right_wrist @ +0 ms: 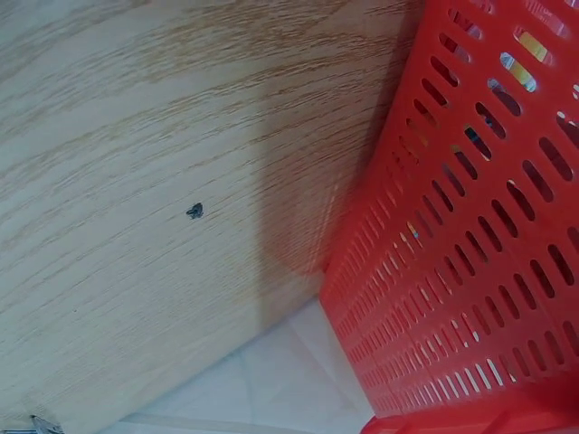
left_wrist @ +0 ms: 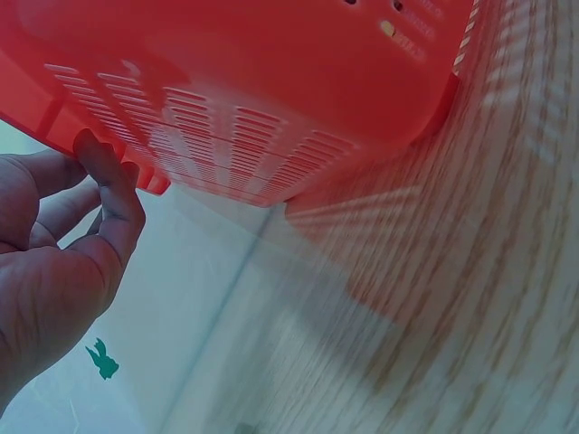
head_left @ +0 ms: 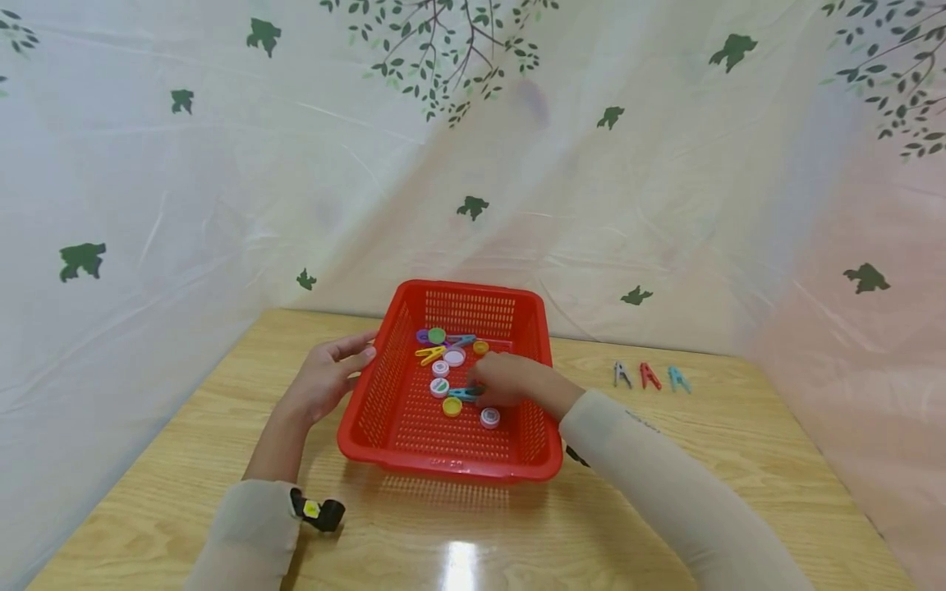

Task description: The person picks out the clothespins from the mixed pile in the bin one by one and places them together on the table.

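A red plastic basket (head_left: 454, 464) with slotted walls stands on the table. My left hand (head_left: 328, 377) holds its left rim, the bent fingers (left_wrist: 113, 176) against the edge in the left wrist view. Reaching over the right wall, my right hand (head_left: 506, 380) is low inside, its fingers curled at one end of a blue clothespin (head_left: 461, 394); the fingertips are partly hidden. Around it lie white bottle caps (head_left: 439, 387), yellow caps (head_left: 452, 406), a green cap (head_left: 437, 336), a yellow clothespin (head_left: 429, 354) and another blue clothespin (head_left: 461, 340). The right wrist view shows no hand.
Right of the basket, a grey clothespin (head_left: 622, 374), a red clothespin (head_left: 649, 376) and a light blue clothespin (head_left: 678, 379) lie in a row on the wooden table (head_left: 709, 443). Behind the table hangs a pale curtain (head_left: 562, 246) with green leaf prints.
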Motion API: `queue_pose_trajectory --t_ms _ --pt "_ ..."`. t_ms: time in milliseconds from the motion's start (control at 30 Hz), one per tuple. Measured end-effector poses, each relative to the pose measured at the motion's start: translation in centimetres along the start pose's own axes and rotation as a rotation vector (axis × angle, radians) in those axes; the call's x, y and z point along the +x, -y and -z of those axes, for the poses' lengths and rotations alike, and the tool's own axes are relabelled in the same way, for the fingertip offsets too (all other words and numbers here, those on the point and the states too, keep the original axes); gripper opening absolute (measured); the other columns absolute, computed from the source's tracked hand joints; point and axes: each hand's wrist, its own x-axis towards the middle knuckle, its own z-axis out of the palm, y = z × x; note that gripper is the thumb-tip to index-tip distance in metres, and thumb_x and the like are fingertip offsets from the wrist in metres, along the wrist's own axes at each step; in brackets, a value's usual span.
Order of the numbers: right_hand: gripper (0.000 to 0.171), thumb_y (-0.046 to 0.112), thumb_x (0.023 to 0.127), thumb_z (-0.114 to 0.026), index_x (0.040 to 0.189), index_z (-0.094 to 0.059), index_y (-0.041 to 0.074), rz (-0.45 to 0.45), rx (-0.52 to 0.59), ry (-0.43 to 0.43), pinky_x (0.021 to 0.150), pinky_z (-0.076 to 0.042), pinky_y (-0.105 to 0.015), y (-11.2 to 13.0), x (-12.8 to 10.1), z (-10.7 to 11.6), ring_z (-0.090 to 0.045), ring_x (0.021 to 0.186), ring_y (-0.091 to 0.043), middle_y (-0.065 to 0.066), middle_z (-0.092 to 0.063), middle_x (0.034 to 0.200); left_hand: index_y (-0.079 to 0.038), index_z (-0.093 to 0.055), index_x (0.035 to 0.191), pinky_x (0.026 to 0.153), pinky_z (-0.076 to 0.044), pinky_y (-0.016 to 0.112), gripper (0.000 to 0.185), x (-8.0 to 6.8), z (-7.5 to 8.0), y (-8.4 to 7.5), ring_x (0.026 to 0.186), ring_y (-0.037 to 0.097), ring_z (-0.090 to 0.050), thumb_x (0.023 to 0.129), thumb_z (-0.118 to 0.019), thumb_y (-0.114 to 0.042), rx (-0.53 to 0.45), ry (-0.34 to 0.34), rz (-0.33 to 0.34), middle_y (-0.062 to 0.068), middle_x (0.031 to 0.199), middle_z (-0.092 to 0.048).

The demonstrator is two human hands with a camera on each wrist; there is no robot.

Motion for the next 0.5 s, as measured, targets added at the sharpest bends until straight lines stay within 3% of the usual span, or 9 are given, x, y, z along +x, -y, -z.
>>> queue_pose_trajectory --t_ms 367,500 --pt "0.03 0.029 0.093 -0.078 0.121 -0.075 0.019 0.095 0.028 -0.014 0.076 -0.054 -0.024 0.11 -0.19 0.24 -0.063 0.074 -0.01 0.011 -0.069 0.09 -0.012 -0.052 0.151 0.093 -0.058 0.036 0.049 -0.06 -0.04 -0.01 0.122 0.029 -0.062 0.104 -0.062 -0.022 0.002 0.0 -0.008 0.016 0.147 -0.054" --pt "0.023 0.029 0.094 -0.077 0.115 -0.076 0.021 0.12 0.039 -0.049 0.079 -0.056 -0.025 0.05 -0.17 0.27 -0.063 0.077 -0.009 0.012 -0.07 0.092 -0.012 -0.053 0.151 0.093 -0.058 0.036 0.049 0.0 0.0 0.03 0.123 0.03 -0.061 0.104 -0.062 -0.022 0.001 -0.001 -0.005 0.015 0.147 -0.055"
